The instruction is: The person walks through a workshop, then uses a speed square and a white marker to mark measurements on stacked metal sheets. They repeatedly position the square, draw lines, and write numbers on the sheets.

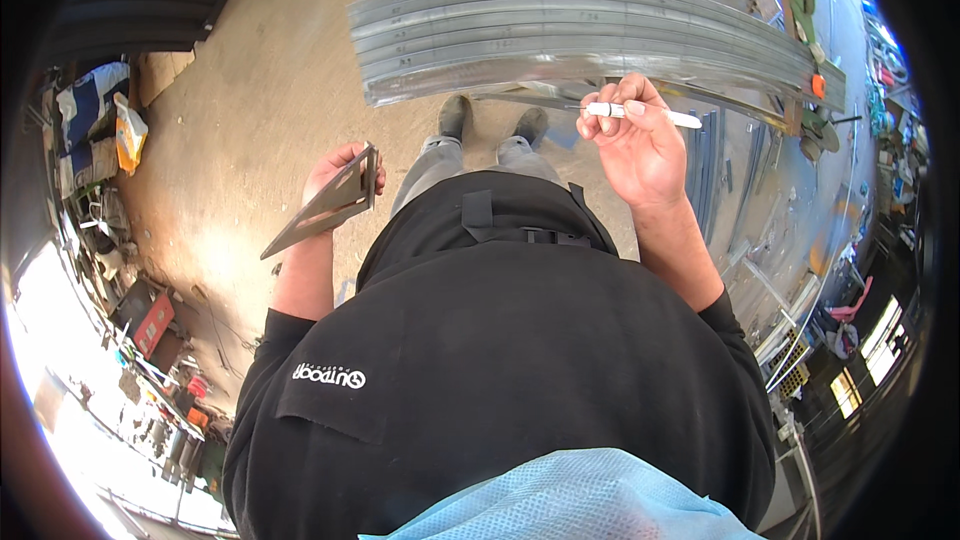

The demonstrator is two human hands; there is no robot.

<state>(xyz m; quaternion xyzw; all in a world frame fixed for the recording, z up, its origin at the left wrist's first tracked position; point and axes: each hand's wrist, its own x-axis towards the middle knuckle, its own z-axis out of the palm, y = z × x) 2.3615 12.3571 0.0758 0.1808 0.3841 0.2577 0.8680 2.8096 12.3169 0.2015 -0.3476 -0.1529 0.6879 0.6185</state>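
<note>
ahead: metal profiles [580, 35] block | left: bare concrete floor [260, 130] open

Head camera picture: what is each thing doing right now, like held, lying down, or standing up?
Left hand: closed around the metal square, away from the bars.
Metal square: held up in the air, tilted.
Right hand: closed on the white marker.
White marker: held sideways, just over the bars' near edge.
Long metal bars: lying flat, stacked side by side.
Shoes: standing on the concrete floor.
</note>
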